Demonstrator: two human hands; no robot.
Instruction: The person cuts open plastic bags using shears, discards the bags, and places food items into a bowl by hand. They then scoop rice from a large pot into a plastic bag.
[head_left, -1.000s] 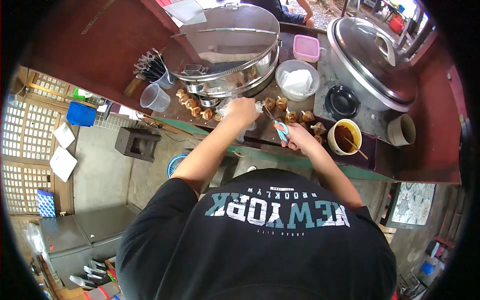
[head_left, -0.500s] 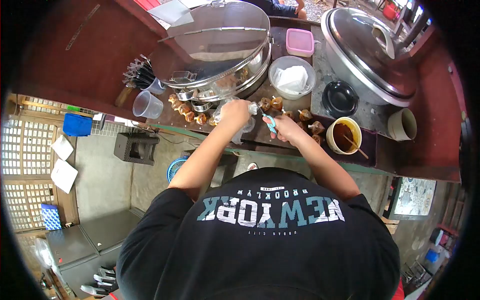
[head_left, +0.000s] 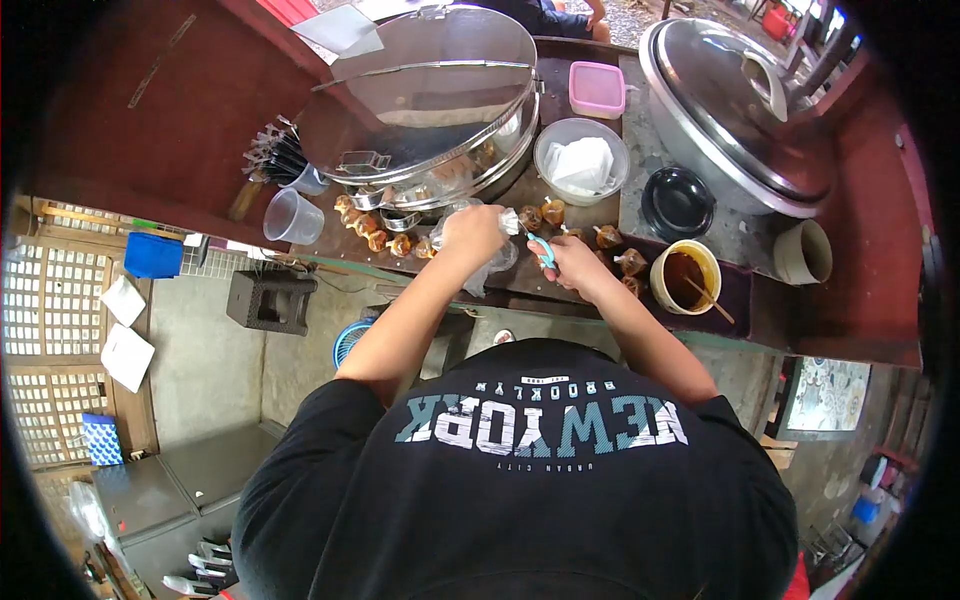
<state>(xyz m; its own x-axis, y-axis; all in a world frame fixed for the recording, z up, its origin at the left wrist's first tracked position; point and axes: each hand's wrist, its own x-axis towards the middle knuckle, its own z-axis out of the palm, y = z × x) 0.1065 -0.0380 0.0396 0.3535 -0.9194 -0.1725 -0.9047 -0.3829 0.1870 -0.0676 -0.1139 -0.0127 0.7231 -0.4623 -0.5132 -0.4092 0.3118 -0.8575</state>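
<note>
My left hand [head_left: 474, 236] is closed on a clear plastic bag [head_left: 493, 268], part of which hangs below the fingers. In my right hand [head_left: 577, 264] are light-blue scissors [head_left: 543, 252], their tips at the bag's gathered end beside my left hand. Small tied bags of brown sauce [head_left: 552, 211] lie just beyond the scissors, and several more [head_left: 377, 240] form a row to the left. Right of my right hand stands a tub of dark sauce [head_left: 690, 278] with a wooden stick in it.
A large round steel container [head_left: 430, 110] stands behind my left hand. Beyond my right hand are a bowl with white plastic [head_left: 583, 162], a pink-lidded box [head_left: 597, 89], black bowls [head_left: 678, 203] and a big lidded pot [head_left: 735, 115]. A person [head_left: 575, 20] is at the top.
The scissors have turned slightly, and my right hand has shifted a little. My left hand still holds the plastic bag. The whole view has moved slightly.
</note>
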